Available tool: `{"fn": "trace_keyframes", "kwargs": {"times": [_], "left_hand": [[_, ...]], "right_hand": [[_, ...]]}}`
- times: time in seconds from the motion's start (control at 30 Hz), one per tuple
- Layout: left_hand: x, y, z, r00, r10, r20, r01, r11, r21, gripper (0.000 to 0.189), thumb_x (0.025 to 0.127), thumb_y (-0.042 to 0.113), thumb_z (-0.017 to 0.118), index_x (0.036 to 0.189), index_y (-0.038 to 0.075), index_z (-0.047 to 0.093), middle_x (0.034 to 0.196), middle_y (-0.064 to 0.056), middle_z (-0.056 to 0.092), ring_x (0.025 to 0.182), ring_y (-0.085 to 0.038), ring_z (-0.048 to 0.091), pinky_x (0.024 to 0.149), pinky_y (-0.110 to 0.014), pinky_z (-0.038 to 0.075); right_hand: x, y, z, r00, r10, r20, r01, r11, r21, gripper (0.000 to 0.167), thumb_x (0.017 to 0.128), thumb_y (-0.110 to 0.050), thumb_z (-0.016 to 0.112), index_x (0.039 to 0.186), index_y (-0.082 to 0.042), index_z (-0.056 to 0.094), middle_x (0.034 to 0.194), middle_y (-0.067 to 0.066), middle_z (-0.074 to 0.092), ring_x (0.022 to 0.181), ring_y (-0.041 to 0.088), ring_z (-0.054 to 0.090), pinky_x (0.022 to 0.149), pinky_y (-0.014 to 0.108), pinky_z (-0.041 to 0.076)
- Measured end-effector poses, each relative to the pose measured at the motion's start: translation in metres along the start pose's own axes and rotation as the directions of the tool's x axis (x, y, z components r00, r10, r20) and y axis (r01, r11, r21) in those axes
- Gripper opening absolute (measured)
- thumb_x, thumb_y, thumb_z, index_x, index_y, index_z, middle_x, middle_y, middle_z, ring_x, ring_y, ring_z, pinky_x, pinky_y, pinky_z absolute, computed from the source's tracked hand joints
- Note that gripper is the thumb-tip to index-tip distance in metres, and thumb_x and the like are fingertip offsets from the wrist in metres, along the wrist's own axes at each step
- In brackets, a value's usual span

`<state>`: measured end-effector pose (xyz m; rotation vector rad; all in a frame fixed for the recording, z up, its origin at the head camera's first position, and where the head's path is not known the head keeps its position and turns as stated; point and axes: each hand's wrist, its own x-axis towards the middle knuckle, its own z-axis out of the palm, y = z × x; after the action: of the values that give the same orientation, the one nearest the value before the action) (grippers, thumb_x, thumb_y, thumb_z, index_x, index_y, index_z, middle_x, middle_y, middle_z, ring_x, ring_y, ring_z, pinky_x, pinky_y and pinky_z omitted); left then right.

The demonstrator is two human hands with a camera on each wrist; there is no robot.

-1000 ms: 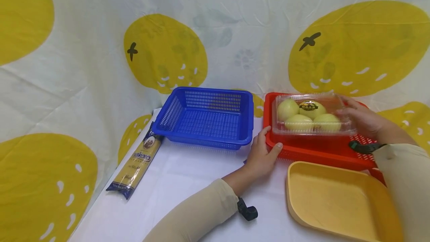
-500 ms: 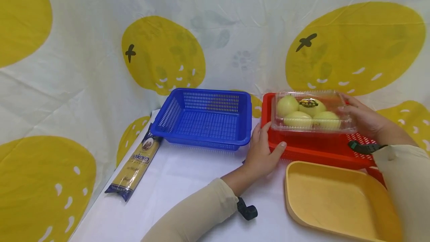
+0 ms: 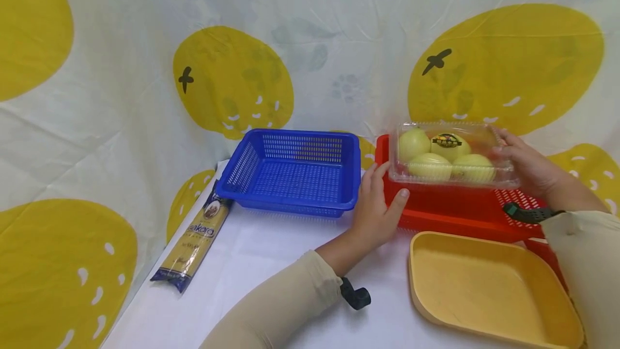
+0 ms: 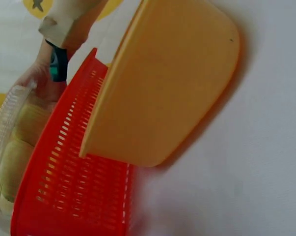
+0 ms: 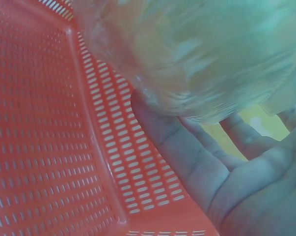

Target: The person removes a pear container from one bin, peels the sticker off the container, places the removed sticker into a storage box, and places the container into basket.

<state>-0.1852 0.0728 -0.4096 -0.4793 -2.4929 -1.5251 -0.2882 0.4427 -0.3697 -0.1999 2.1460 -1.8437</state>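
Note:
My right hand (image 3: 533, 168) grips the right end of a clear plastic clamshell box (image 3: 504, 174), seen close up in the right wrist view. Several pale green round fruits or vegetables (image 3: 428, 167) are inside it, and a dark label sits on the lid. The box hovers over the back of the red slotted basket (image 3: 445, 206). At that basket's left front corner is my left hand (image 3: 375, 209), thumb spread from nearly straight fingers; whether it touches the rim is unclear. In the left wrist view the box shows beyond the red basket's slotted wall (image 4: 69, 177).
A blue slotted basket (image 3: 295, 176) stands left of my left hand. A yellow pasta packet (image 3: 194, 241) lies at the table's left edge. In front of the red basket is a shallow yellow tray (image 3: 479, 284). A fruit-printed cloth (image 3: 339, 42) hangs behind.
The clamshell box has risen slightly in my right hand, showing more of the red basket below it. My left hand's fingers have straightened a little along the basket's corner.

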Motion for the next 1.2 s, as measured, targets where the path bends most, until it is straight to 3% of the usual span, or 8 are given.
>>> {"fn": "trace_keyframes", "kwargs": {"times": [0.23, 0.57, 0.7, 0.9, 1.2], "left_hand": [[0.007, 0.002, -0.016, 1.000, -0.008, -0.022, 0.007, 1.000, -0.023, 0.066, 0.108, 0.045, 0.055, 0.166, 0.031, 0.027, 0.175, 0.004, 0.023, 0.160, -0.019, 0.026, 0.117, -0.058, 0.044], [0.014, -0.001, -0.038, 0.999, 0.022, -0.037, -0.023, 1.000, -0.012, 0.062, 0.110, 0.045, 0.052, 0.165, 0.029, 0.028, 0.174, 0.000, 0.025, 0.158, -0.024, 0.030, 0.119, -0.059, 0.041], [0.016, -0.003, -0.047, 0.999, 0.012, -0.038, -0.013, 1.000, -0.009, 0.063, 0.110, 0.043, 0.052, 0.166, 0.027, 0.029, 0.174, -0.004, 0.024, 0.158, -0.027, 0.030, 0.121, -0.059, 0.037], [0.020, -0.005, -0.064, 0.998, -0.011, -0.054, 0.010, 1.000, -0.025, 0.065, 0.109, 0.044, 0.054, 0.167, 0.024, 0.030, 0.174, -0.004, 0.024, 0.159, -0.028, 0.029, 0.122, -0.058, 0.036], [0.019, -0.023, -0.091, 0.993, 0.030, -0.113, -0.031, 0.999, -0.007, 0.065, 0.108, 0.042, 0.053, 0.164, 0.016, 0.034, 0.168, -0.010, 0.032, 0.155, -0.028, 0.035, 0.124, -0.054, 0.034]], "right_hand": [[-0.003, -0.001, 0.006, 0.996, -0.073, 0.058, 0.064, 0.988, 0.143, 0.061, 0.114, -0.024, 0.037, 0.168, -0.043, 0.017, 0.131, -0.012, 0.064, 0.099, 0.019, 0.074, 0.077, 0.043, 0.066], [-0.009, -0.016, 0.031, 0.995, -0.086, 0.049, 0.076, 0.980, 0.181, 0.072, 0.115, -0.021, 0.037, 0.172, -0.041, -0.003, 0.134, -0.024, 0.062, 0.102, 0.010, 0.070, 0.073, 0.037, 0.066], [-0.010, -0.026, 0.045, 0.997, -0.074, 0.032, 0.066, 0.979, 0.194, 0.073, 0.115, -0.020, 0.038, 0.172, -0.039, -0.004, 0.131, -0.021, 0.067, 0.098, 0.012, 0.073, 0.070, 0.037, 0.066], [-0.006, -0.044, 0.072, 0.997, -0.076, 0.005, 0.074, 0.979, 0.187, 0.073, 0.115, -0.019, 0.042, 0.173, -0.034, -0.001, 0.128, -0.020, 0.068, 0.100, 0.009, 0.066, 0.071, 0.032, 0.064], [0.015, -0.057, 0.117, 0.995, -0.102, -0.011, 0.102, 0.977, 0.186, 0.053, 0.115, -0.023, 0.047, 0.164, -0.036, 0.029, 0.126, -0.010, 0.065, 0.093, 0.013, 0.067, 0.070, 0.031, 0.064]]}}
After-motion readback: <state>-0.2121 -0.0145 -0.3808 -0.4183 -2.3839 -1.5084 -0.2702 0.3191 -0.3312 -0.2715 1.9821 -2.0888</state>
